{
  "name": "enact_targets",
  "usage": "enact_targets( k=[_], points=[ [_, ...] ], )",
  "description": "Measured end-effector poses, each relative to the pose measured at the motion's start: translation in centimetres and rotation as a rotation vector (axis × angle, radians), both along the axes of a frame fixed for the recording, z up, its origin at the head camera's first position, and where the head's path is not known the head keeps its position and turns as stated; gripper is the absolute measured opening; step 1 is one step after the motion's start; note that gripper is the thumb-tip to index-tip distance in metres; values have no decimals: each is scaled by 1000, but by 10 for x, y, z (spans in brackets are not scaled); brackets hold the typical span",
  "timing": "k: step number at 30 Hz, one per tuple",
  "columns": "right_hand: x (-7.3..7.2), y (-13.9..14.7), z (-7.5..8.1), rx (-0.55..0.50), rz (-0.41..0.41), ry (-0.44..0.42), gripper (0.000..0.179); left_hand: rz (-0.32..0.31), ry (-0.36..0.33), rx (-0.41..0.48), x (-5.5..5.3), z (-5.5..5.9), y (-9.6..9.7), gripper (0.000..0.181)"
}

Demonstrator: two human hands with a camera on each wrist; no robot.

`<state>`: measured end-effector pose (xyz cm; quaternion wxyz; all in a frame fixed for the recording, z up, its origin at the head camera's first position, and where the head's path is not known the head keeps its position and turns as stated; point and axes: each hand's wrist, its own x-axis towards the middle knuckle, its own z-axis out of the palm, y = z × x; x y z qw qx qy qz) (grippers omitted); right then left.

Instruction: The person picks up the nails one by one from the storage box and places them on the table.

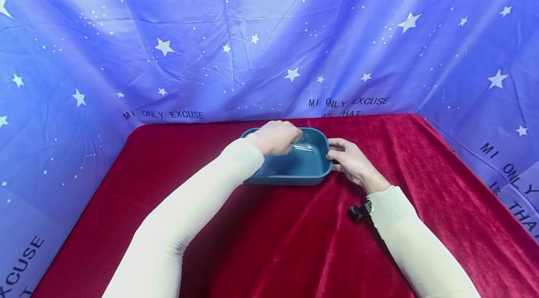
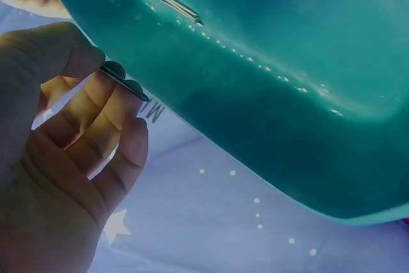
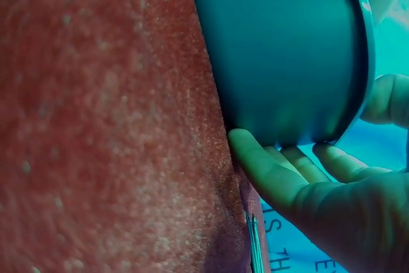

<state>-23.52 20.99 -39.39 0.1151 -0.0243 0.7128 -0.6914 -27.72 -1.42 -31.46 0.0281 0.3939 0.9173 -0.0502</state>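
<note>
A blue-green plastic bin (image 1: 290, 179) with rounded corners stands on the red cloth. Over its far left part is my left hand (image 1: 275, 137); in the left wrist view, thumb and fingertips pinch a thin, dark metal piece (image 2: 126, 83) near the rim. Several slim, shiny metal pieces (image 2: 171, 4) with pointed ends lie together on the bin floor; their exact kind is unclear. My right hand (image 1: 353, 161) grips the bin's right end, thumb at the rim (image 3: 369, 62) and the other fingers against the outer wall.
Red velvety cloth (image 1: 269, 242) covers the table. Beyond the bin, a few thin metal sticks (image 3: 254, 241) lie on the cloth in the right wrist view. A blue star-patterned curtain (image 1: 252, 73) hangs close behind and along both sides.
</note>
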Motion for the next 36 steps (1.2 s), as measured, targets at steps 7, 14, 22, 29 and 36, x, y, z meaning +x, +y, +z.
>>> enact_targets(
  k=[7,14,22,29,36],
  points=[
    [1,0,1,5,1,-8,53,8,26,10,2,-2,-19,12],
    [2,0,2,8,1,-1,52,15,44,45,5,-4,-39,12],
    [2,-1,2,-1,-5,-11,53,51,30,62,13,-2,-65,12],
    [1,0,2,-6,-2,-14,54,45,63,98,15,0,-88,11],
    [1,0,0,-3,-1,-9,52,67,101,123,16,1,-113,15]
  ],
)
